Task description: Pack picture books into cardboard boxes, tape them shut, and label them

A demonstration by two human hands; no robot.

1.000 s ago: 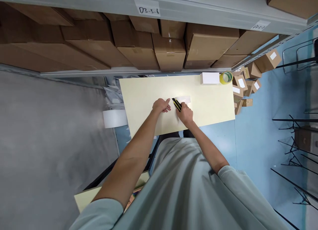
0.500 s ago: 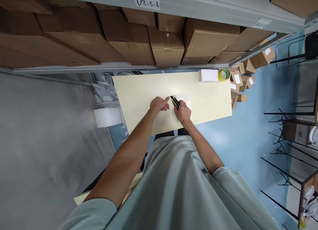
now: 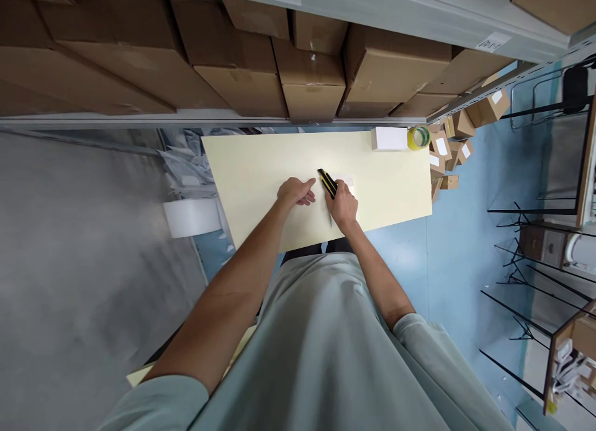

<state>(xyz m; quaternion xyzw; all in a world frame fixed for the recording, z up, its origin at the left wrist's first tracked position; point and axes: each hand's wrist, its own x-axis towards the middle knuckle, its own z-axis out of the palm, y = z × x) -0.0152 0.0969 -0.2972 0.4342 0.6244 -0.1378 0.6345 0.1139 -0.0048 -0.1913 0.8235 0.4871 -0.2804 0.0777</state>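
Observation:
A black and yellow utility knife (image 3: 328, 183) is held in my right hand (image 3: 343, 206), its tip pointing up and to the left. My left hand (image 3: 297, 191) is just left of the knife, fingers apart and holding nothing. Both hands are over the pale yellow tabletop (image 3: 261, 164). A whitish, faint flat piece (image 3: 345, 182) lies on the table behind my right hand, partly hidden by it; I cannot make out what it is.
At the table's far right corner stand a white box (image 3: 389, 139) and a yellow tape roll (image 3: 418, 138). Cardboard boxes (image 3: 313, 77) fill the shelf beyond; smaller cartons (image 3: 449, 154) are piled at right. A white roll (image 3: 192, 218) sits left of the table.
The knife has tilted a little more upright in my right hand. My left hand has shifted slightly left, away from the knife tip. The view has moved slightly.

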